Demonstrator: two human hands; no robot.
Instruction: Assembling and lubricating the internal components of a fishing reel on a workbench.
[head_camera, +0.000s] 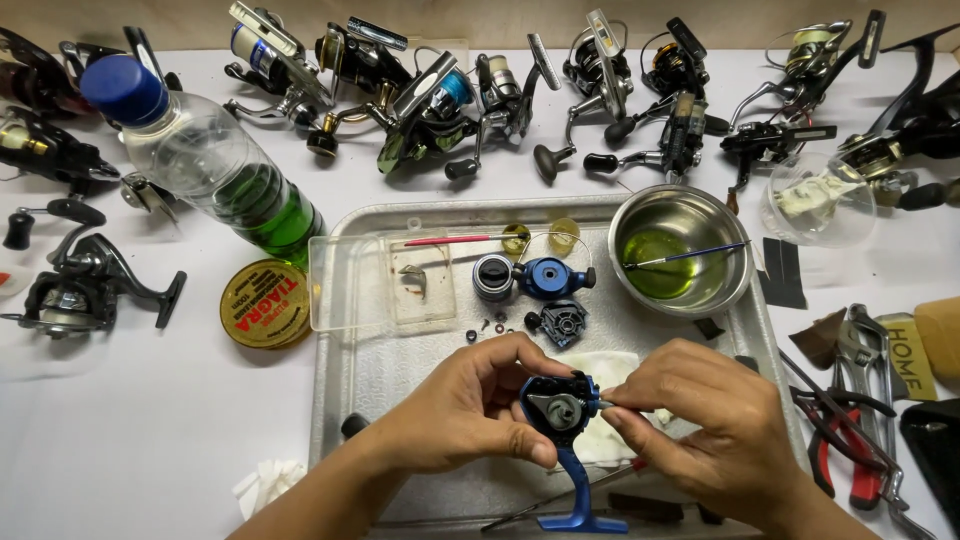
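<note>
Hands meet over the metal tray (345, 380): my left hand (470, 405) is clenched around the blue reel body (560, 410), holding it just above a white cloth (610, 400) with its foot (580, 520) pointing toward me, while my right hand (705, 420) pinches something small at the body's right side, perhaps a screw or pin, though my fingertips hide it. Risk, as I judge it, sits in that pinch: a slip would send the tiny piece bouncing off the tray and among the other reels (440, 100) or the pliers (850, 440). Loose screws (485, 327) lie near my left knuckles, and a careless wrist could scatter them. The steel bowl of green liquid (680, 250), with a brush (685, 256) laid across it, stands close enough to tip.
</note>
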